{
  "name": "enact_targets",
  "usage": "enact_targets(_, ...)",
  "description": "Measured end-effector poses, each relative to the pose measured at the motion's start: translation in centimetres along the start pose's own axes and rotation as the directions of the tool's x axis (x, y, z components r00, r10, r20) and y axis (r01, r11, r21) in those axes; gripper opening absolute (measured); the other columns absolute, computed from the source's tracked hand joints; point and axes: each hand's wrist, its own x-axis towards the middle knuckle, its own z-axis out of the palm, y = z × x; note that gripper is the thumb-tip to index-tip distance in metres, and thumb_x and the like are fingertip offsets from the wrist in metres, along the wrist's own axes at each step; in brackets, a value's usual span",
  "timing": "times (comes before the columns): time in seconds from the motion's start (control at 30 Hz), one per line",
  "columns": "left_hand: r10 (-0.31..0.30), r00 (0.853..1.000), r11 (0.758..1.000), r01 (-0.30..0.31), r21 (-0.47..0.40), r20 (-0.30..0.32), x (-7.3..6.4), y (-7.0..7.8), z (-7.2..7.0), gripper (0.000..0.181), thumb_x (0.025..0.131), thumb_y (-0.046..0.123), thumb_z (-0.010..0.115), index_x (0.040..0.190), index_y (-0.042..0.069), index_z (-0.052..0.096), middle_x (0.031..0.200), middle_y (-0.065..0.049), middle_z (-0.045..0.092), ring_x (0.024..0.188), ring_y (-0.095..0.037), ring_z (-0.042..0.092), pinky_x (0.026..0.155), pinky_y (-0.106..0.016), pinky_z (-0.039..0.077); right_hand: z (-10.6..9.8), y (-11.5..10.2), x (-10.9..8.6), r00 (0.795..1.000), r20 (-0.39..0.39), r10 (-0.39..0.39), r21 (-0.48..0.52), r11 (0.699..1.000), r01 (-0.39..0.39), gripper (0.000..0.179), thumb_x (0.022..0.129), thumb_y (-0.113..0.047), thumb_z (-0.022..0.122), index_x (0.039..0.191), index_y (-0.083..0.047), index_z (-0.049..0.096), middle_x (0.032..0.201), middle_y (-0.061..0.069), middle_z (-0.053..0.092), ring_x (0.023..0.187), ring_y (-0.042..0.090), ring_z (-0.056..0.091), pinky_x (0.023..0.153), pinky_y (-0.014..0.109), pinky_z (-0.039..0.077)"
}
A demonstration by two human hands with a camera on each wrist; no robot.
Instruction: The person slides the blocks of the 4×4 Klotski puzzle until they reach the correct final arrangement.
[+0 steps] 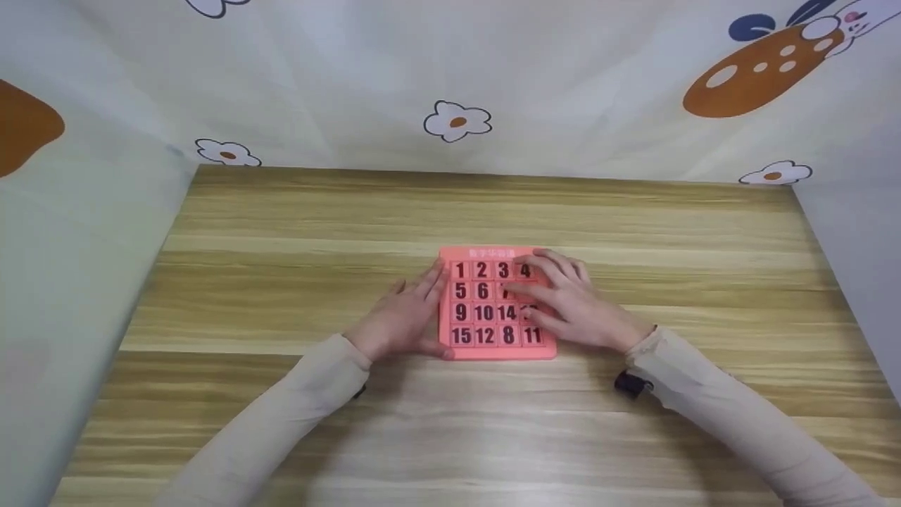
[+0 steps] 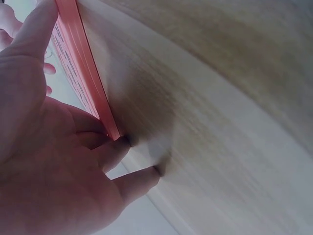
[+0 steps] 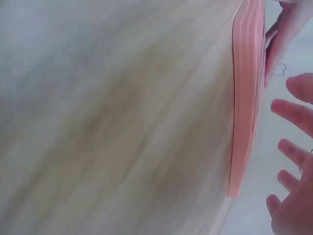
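A pink number slide puzzle [image 1: 496, 354] lies flat on the table, its black-numbered tiles in a square grid. The top row reads 1 to 4; the bottom row reads 15, 12, 8, 11. Along its left side rests my left hand [image 1: 402, 317], fingers fairly straight at the upper edge and thumb at the lower left corner. The left wrist view shows that hand [image 2: 54, 161] against the puzzle's side [image 2: 90, 73]. My right hand [image 1: 581, 306] is spread over the right-hand tiles, partly covering the 7 and those beside it. Whether its fingertips touch is unclear.
The wood-grain table [image 1: 317, 232] extends around the puzzle. A pale curtain [image 1: 352, 84] printed with flowers and orange carrots hangs behind it, with pale walls at both sides. A black wrist device [image 1: 632, 385] is under the right sleeve.
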Motion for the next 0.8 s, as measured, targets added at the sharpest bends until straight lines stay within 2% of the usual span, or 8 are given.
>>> enact_targets(0.47,0.010,1.000,1.000,-0.010,0.000,-0.020,0.0,0.0,0.0,0.126,0.072,0.061,0.073,0.153,-0.001,-0.001,0.159,-0.015,-0.009,0.145,-0.030,0.006,0.114,-0.054,0.014,-0.7,1.2,-2.3,0.992,-0.078,-0.101,-0.019,0.995,0.100,0.032,0.089,-0.020,0.066,0.121,-0.015,0.067,0.142,0.016,0.044,0.132,0.042,0.032,0.105,0.061,0.021)
enact_targets(0.8,-0.009,1.000,1.000,0.009,-0.004,-0.001,0.2,0.0,0.1,0.126,0.072,0.062,0.073,0.153,0.001,-0.003,0.158,-0.013,-0.012,0.145,-0.028,0.003,0.115,-0.053,0.011,-1.0,1.4,-3.0,0.990,-0.035,-0.136,0.007,0.991,0.137,0.026,0.087,-0.019,0.068,0.113,-0.018,0.072,0.144,0.013,0.043,0.133,0.041,0.030,0.102,0.064,0.022)
